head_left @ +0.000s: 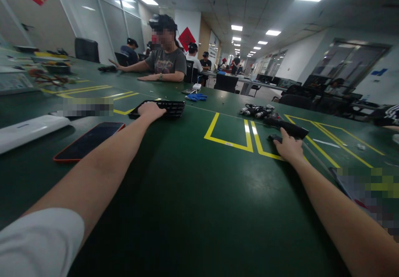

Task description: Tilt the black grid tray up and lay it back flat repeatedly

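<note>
Both my arms reach far out over a dark green table [193, 194]. My left hand [151, 111] lies on the near edge of a black keyboard [166, 109], fingers curled over it. My right hand [288, 146] rests on the table at a small black object [274, 137], its fingertips touching it, just in front of a longer black tool [286, 127]. Whether the right hand grips the small object is hidden by the hand itself.
A phone in a red case [89, 140] and a white flat device [29, 129] lie at left. Yellow tape boxes [230, 138] mark the table. A cluster of small metal parts [257, 111] and blue gloves [196, 97] lie farther off. A person [165, 61] sits opposite, others behind.
</note>
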`<action>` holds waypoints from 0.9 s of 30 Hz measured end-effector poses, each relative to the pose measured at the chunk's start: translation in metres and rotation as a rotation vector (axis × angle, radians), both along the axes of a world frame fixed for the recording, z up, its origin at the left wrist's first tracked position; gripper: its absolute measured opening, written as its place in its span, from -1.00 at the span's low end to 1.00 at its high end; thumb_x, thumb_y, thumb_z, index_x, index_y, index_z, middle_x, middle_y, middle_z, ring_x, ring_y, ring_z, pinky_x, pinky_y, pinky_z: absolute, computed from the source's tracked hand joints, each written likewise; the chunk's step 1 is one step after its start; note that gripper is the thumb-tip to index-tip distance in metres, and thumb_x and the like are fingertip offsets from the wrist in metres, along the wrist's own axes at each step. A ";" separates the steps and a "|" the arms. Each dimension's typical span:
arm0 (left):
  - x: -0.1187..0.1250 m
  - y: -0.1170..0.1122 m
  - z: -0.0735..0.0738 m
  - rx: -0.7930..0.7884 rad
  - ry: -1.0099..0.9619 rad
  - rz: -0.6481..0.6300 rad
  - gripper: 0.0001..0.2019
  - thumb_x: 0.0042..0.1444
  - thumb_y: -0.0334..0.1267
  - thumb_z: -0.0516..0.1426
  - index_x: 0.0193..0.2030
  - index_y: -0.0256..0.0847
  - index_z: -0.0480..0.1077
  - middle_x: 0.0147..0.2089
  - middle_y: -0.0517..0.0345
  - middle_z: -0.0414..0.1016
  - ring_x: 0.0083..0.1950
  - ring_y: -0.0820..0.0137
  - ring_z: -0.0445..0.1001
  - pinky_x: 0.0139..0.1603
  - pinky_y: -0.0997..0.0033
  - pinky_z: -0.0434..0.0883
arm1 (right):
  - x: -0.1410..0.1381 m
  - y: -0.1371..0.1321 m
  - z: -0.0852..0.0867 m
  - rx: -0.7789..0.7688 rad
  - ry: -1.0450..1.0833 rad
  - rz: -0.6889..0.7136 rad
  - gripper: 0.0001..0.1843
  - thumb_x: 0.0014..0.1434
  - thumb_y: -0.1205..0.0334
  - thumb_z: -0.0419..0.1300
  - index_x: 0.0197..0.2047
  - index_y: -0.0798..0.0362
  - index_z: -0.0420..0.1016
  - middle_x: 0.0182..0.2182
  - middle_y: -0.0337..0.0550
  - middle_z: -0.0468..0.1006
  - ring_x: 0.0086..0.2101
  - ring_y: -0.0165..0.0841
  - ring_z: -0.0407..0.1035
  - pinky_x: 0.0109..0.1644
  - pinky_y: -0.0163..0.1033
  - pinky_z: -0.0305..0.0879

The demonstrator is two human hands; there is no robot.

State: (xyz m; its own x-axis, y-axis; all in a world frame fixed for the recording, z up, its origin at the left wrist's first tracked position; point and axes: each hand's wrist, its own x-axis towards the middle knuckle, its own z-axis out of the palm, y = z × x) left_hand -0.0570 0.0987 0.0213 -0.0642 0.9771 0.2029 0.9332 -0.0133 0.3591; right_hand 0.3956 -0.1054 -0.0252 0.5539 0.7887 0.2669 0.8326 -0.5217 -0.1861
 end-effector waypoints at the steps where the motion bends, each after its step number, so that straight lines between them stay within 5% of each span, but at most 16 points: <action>1: 0.001 0.000 0.001 0.009 0.032 0.059 -0.59 0.08 -0.12 0.13 -0.12 -0.51 0.38 0.02 -0.46 0.35 0.14 -0.24 0.23 0.01 -0.20 0.23 | 0.000 0.000 -0.001 -0.007 -0.004 -0.009 -0.31 0.20 0.04 -0.05 0.33 0.09 -0.05 0.09 0.29 0.28 0.07 0.24 0.13 -0.01 0.19 0.16; 4: 0.012 -0.009 0.004 0.087 0.081 0.108 -0.70 0.15 -0.26 0.05 -0.13 -0.50 0.42 -0.02 -0.43 0.40 0.07 -0.15 0.35 -0.03 -0.04 0.33 | -0.008 -0.003 0.002 0.043 -0.105 -0.014 -0.30 0.15 0.02 0.01 0.29 0.19 0.05 0.08 0.30 0.28 0.07 0.23 0.12 0.08 0.23 0.08; 8: 0.039 -0.046 -0.003 0.156 0.081 -0.076 -0.64 0.09 -0.50 -0.02 0.03 -0.46 0.38 0.03 -0.30 0.41 0.07 0.03 0.40 0.02 0.14 0.36 | -0.047 -0.008 0.007 0.142 -0.231 0.098 -0.34 0.16 0.07 0.00 0.26 0.22 0.09 0.10 0.27 0.27 0.11 0.14 0.09 0.14 0.22 0.02; 10: 0.053 -0.072 -0.014 0.188 0.087 -0.255 -0.53 0.06 -0.56 -0.04 0.13 -0.32 0.33 0.08 -0.11 0.41 0.11 0.23 0.38 0.11 0.32 0.31 | -0.080 -0.014 0.009 0.130 -0.221 0.235 -0.36 0.17 0.06 -0.02 0.26 0.21 0.09 0.13 0.24 0.26 0.13 0.08 0.08 0.17 0.19 0.03; 14: 0.070 -0.116 -0.039 0.171 0.192 -0.715 -0.44 -0.02 -0.62 -0.09 0.16 -0.35 0.31 0.25 -0.07 0.27 0.27 0.32 0.21 0.27 0.36 0.14 | -0.160 -0.042 0.011 0.033 -0.134 0.608 -0.36 0.22 -0.04 -0.12 0.29 0.10 0.06 0.24 0.05 0.18 0.23 -0.03 -0.01 0.26 0.11 -0.04; 18: 0.071 -0.132 -0.047 0.101 0.242 -0.821 -0.53 0.11 -0.55 -0.11 0.12 -0.33 0.35 0.22 -0.03 0.32 0.24 0.37 0.26 0.26 0.39 0.17 | -0.217 -0.080 0.012 -0.188 0.009 0.971 -0.29 0.23 -0.18 -0.25 0.31 0.05 0.04 0.31 0.04 0.03 0.29 -0.03 -0.13 0.30 0.17 -0.14; 23: 0.073 -0.158 -0.034 0.295 0.217 -0.805 -0.65 0.22 -0.30 -0.04 0.09 -0.39 0.34 0.18 -0.16 0.35 0.22 0.25 0.29 0.22 0.20 0.21 | -0.212 -0.076 0.017 -0.157 0.020 1.013 -0.36 0.26 -0.12 -0.26 0.26 0.02 0.16 0.27 -0.01 0.16 0.26 -0.11 -0.01 0.31 0.13 -0.11; 27: 0.080 -0.211 -0.029 0.320 0.196 -1.133 -0.68 0.22 -0.19 0.00 0.01 -0.29 0.39 0.17 -0.08 0.37 0.21 0.26 0.29 0.21 0.24 0.22 | -0.158 -0.043 0.021 0.120 -0.175 0.709 -0.45 0.28 0.06 -0.19 0.24 0.11 0.18 0.26 0.00 0.17 0.26 -0.11 -0.04 0.31 0.12 -0.15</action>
State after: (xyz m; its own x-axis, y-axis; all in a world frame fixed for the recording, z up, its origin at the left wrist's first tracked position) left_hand 0.0234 -0.1123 -0.0072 0.8612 0.3609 0.3580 0.3711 -0.9276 0.0424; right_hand 0.2373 -0.1488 -0.0045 -0.1369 0.9009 0.4118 0.9848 0.1685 -0.0412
